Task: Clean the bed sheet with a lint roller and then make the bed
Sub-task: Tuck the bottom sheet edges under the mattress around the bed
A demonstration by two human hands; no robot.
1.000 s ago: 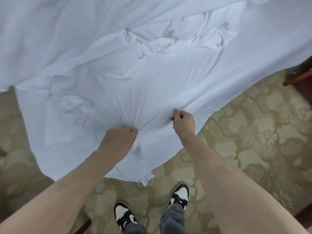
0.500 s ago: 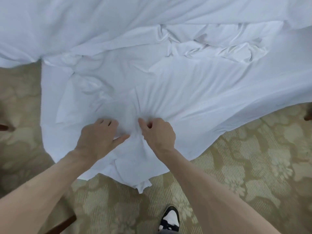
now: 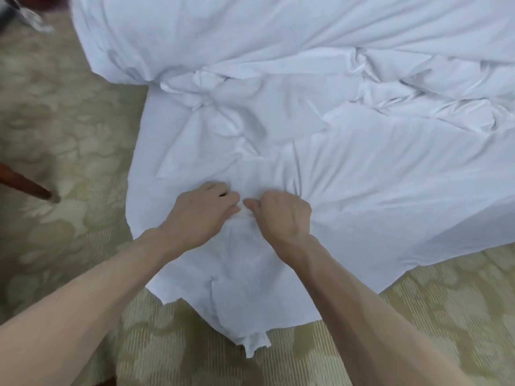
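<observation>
While my left hand (image 3: 203, 215) and right hand (image 3: 282, 215) pinch one bunched fold of the crumpled white cotton bed sheet (image 3: 376, 174) — trailing onto beige patterned carpet (image 3: 69, 121) — I should pull evenly, not yank.

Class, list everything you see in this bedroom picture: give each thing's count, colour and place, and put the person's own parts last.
bed sheet: one, white, crumpled, spread from the bed towards the viewer, its corner over the carpet.
bed: one, covered in white, across the top.
carpet: one, beige-green floral pattern, left and bottom.
wooden leg: one, dark reddish brown, left edge.
grey object: one, top left corner, too blurred to name.
left hand: one, centre, gripping the bed sheet.
right hand: one, centre, close beside the left hand, gripping the bed sheet.
</observation>
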